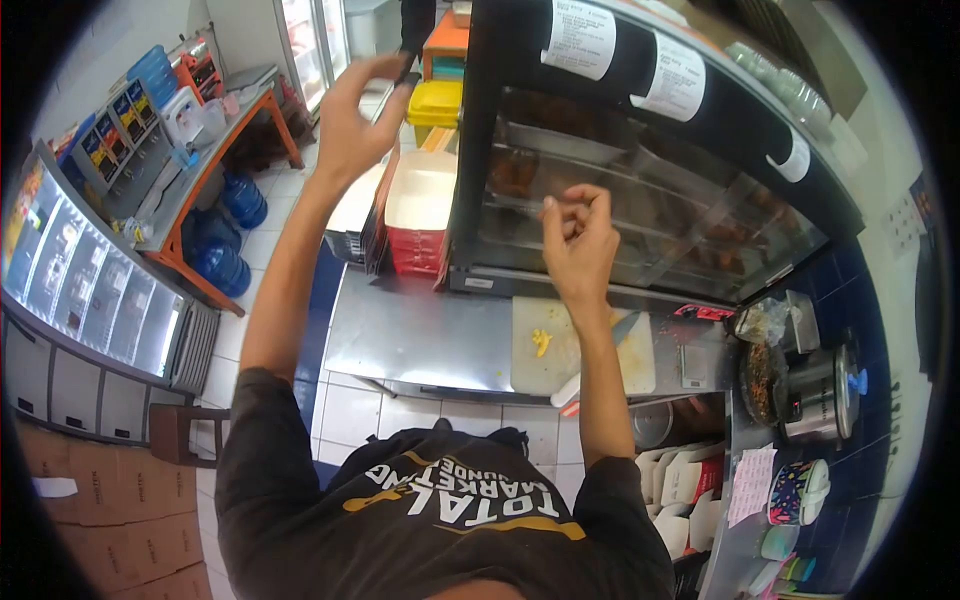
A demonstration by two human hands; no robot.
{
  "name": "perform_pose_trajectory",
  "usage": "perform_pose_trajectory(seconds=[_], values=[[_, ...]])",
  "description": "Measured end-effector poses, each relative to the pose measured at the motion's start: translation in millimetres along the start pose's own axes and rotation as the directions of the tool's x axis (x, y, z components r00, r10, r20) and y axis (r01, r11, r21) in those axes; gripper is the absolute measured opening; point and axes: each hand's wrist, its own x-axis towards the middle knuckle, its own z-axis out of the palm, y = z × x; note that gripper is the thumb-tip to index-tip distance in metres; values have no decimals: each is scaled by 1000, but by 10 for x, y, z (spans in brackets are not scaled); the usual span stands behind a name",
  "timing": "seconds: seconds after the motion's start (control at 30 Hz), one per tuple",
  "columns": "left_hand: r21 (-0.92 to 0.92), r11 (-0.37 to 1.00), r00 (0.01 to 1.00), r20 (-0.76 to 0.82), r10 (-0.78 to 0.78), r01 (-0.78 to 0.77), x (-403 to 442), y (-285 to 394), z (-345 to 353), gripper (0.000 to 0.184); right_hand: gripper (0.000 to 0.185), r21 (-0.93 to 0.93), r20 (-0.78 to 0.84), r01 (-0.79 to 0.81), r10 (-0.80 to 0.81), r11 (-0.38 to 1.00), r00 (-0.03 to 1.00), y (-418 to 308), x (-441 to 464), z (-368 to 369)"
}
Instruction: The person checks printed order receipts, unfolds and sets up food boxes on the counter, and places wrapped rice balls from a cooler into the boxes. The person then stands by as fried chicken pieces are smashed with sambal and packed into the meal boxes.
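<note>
My left hand [362, 125] is raised in front of the display case's left end, its thumb and fingers apart in a curve. A small dark shape lies behind its fingertips, and I see nothing held. In front of the glass of the display case [640, 200] hangs my right hand [582, 235], with loosely bent fingers, a gap at the thumb and nothing in it. Below it, a white cutting board [545, 368] carries yellow food pieces [541, 342]. A knife [624, 328] lies on the board, partly hidden by my right forearm.
Stacked red-sided food boxes [418, 245] stand left of the case on the steel counter [420, 335]. A steel pot [815, 400] and a small scale [693, 367] are at the right. Folded boxes [690, 485] fill a lower shelf. Someone in dark clothing [417, 25] stands behind.
</note>
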Motion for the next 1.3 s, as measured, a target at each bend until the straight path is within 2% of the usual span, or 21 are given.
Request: perform_pose_trajectory(seconds=[0.1,0.17,0.2,0.27,0.37,0.43,0.5,0.63,0.7,0.73,0.77,0.8,0.83,0.87,0.9,0.97,1.0,1.07,1.1,1.23,1.3], values=[[80,927,924,87,-373,366,-800,-400,129,42,22,-87,139,-101,112,991,984,351,-376,150],[46,931,932,-35,-362,363,-1322,-398,277,38,23,-126,198,-180,202,976,959,614,-696,263],[-73,917,919,-18,-394,391,-1422,-38,339,37,23,-126,222,-212,236,969,946,740,-886,271],[-9,967,967,29,-254,255,-1809,229,545,32,24,-175,204,-291,324,941,924,907,-1289,179],[-178,968,960,248,-129,176,-2255,776,904,19,24,-271,47,-518,548,811,835,1302,-2142,-300],[-264,922,906,388,-168,284,-2724,965,1233,18,25,-351,-89,-589,600,728,795,1690,-2744,-735],[-323,828,808,540,-238,459,-3163,1198,1497,15,31,-356,-284,-758,710,546,645,2060,-3475,-1294],[-223,583,446,852,-273,782,-4014,1891,1748,16,48,-453,-611,-874,653,174,447,2401,-5173,-2774],[-106,594,277,939,-205,797,-4579,2085,1905,18,54,-503,-725,-859,585,-92,363,2470,-5915,-3554],[30,600,89,982,-167,799,-4880,2134,1933,20,61,-445,-773,-882,563,-153,293,2435,-6181,-3953],[156,610,-98,987,-127,777,-5203,2161,1986,22,65,-513,-792,-845,465,-153,397,2437,-6435,-4314],[185,681,-175,981,-85,709,-5577,2170,2005,25,66,-501,-801,-850,459,-161,385,2481,-6689,-4777],[207,744,-258,965,-48,635,-6003,2160,1969,28,62,-544,-820,-763,416,-350,393,2491,-6782,-5132],[206,804,-300,953,-36,558,-6433,2153,1908,32,65,-568,-812,-739,395,-363,429,2537,-6874,-5547],[286,825,-392,916,-86,487,-6557,2280,1929,34,65,-687,-727,-607,369,-400,580,2639,-7068,-6027],[262,879,-325,936,-132,399,-7076,2441,1934,31,65,-688,-725,-606,346,-399,595,2972,-7047,-6796],[426,802,-440,868,-231,419,-7148,2617,2088,29,64,-701,-712,-591,347,-399,611,3107,-7115,-7189],[604,623,-419,796,-437,497,-7597,2965,2253,25,72,-813,-558,-424,330,-398,761,3504,-7299,-7999],[561,508,-316,812,-490,654,-8032,3067,2236,24,80,-812,-563,-423,353,-402,747,3669,-7231,-8261],[528,387,-266,788,-555,756,-8438,4061,3348,28,88,-692,-618,-327,295,-643,728,4246,-7294,-9325],[504,468,-259,831,-492,726,-8658,4482,3719,27,84,-642,-615,-313,226,-700,755,4498,-7173,-9626]])
